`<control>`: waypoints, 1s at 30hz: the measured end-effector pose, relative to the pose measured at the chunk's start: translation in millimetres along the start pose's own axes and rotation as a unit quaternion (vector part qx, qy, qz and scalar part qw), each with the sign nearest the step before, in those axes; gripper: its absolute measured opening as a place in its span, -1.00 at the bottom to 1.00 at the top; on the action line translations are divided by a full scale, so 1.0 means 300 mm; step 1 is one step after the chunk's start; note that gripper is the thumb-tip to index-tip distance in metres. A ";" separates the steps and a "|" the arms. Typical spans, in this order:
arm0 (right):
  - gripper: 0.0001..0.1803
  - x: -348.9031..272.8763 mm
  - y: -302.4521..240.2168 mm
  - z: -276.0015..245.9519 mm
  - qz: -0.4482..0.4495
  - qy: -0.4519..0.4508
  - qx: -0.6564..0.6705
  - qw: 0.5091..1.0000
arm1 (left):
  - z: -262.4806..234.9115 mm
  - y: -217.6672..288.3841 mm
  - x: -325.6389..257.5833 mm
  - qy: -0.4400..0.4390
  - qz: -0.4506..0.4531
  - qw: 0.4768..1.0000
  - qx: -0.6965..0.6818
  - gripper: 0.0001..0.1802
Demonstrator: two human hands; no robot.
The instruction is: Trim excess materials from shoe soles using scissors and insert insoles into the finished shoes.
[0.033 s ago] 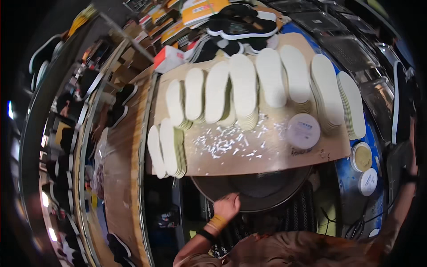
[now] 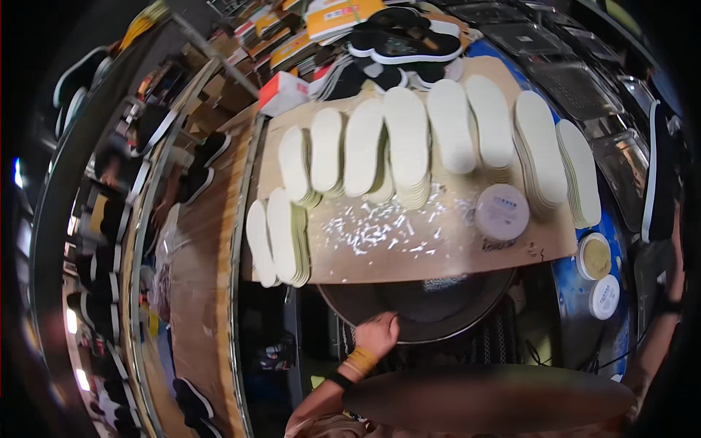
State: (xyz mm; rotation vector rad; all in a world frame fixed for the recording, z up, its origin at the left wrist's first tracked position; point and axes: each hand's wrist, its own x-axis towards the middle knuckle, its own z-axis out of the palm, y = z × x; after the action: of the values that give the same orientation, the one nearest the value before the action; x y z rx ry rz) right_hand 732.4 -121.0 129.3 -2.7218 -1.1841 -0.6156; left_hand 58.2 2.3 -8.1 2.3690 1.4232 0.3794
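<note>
My left hand (image 2: 376,333), with yellow bands and a black band at the wrist, is curled closed at the near-left rim of a round black basin (image 2: 438,336) below the table's front edge. My right hand (image 2: 677,252) is at the far right edge beside an upright black shoe with a white sole (image 2: 660,175). Its fingers are lost in the dark rim, so a grip does not show. Ahead, stacks of cream insoles (image 2: 406,135) stand across the brown tabletop (image 2: 409,263), near scattered white scraps (image 2: 380,230) and a round white-lidded tub (image 2: 502,212).
Black shoes (image 2: 405,40) and orange-and-white boxes (image 2: 336,18) pile up at the back. Metal trays (image 2: 577,87) line the right side, above two small tubs (image 2: 595,255). A wooden bench (image 2: 204,292) runs along the left; another person's arm (image 2: 169,196) shows beyond it.
The view has shifted slightly, and the tabletop sits a little higher and further right. My left hand stays closed at the basin rim. Bluish-white glints now show inside the basin.
</note>
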 end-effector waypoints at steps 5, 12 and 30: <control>-0.87 -0.411 -0.443 -0.296 -0.001 -0.015 0.219 0.976 | -0.066 0.104 0.013 -0.047 0.020 0.949 -0.311 -0.53; -0.91 -0.937 -1.254 -0.427 -0.379 -0.111 0.218 0.893 | -0.202 0.288 -0.076 0.216 -0.043 0.928 -0.300 -0.26; -0.69 -0.984 -0.647 -0.242 0.001 -0.226 0.041 0.973 | -0.323 0.075 -0.076 0.017 -0.105 0.988 -0.113 -0.44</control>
State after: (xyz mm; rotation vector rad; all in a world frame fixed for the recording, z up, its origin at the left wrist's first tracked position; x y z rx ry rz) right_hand 388.0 -205.5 63.9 -2.8745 -1.2542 0.0674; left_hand 26.8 -12.3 88.0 2.0199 1.5391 0.4976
